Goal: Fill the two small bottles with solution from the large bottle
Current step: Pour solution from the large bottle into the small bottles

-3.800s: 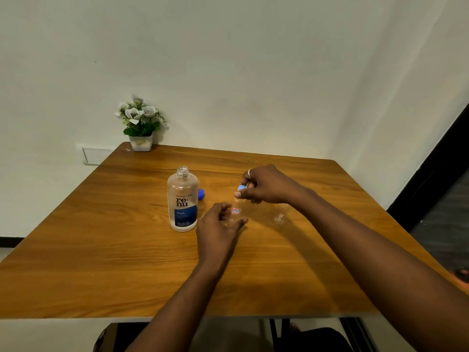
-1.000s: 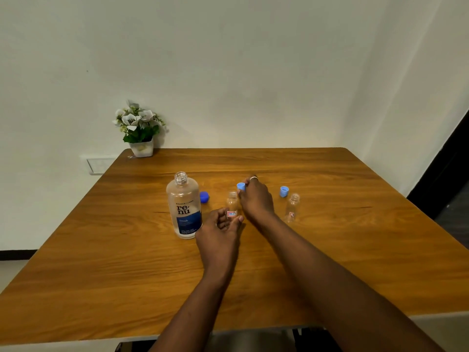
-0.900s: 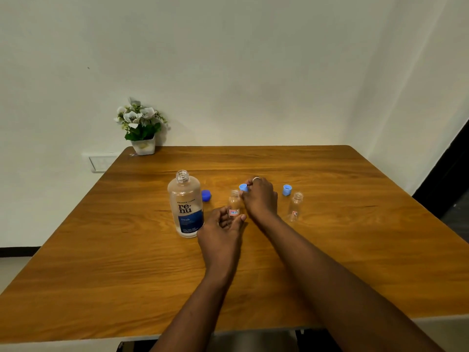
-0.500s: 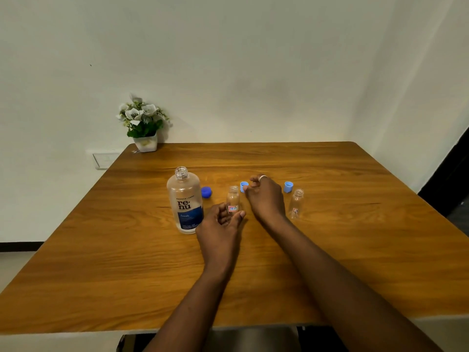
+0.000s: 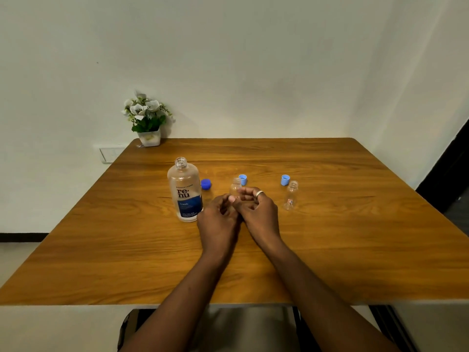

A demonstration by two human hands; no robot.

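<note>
Both hands have pulled back toward the body since the frame half a second ago. Then the right hand was reaching past the nearer small bottle toward the light blue cap behind it; now that cap sits alone on the table, untouched. Left hand has shifted slightly right and curled in, and the hands now touch or nearly touch at the fingertips.

Grip state: right hand loosely curled, thumb and fingers apart, nothing visibly pinched. Left hand also curled; can't tell whether its fingertips touch the small bottle's base, which they hide.

Key relation: the nearer small bottle stands upright just beyond both sets of fingertips, long axis vertical, mouth open. The large bottle stands upright just left of the left hand, close to its knuckles, neck open, and its dark blue cap lies behind it to the right. Left hand is clearly nearer the large bottle; right hand is nearer the far small bottle, which stands well off to its right with its own cap just behind.

Judgement: all three bottles are uncapped, no pouring yet. Likely next step is left hand lifting the large bottle while the right steadies the small one. Narrow neck, so spill risk when tipping.
</note>
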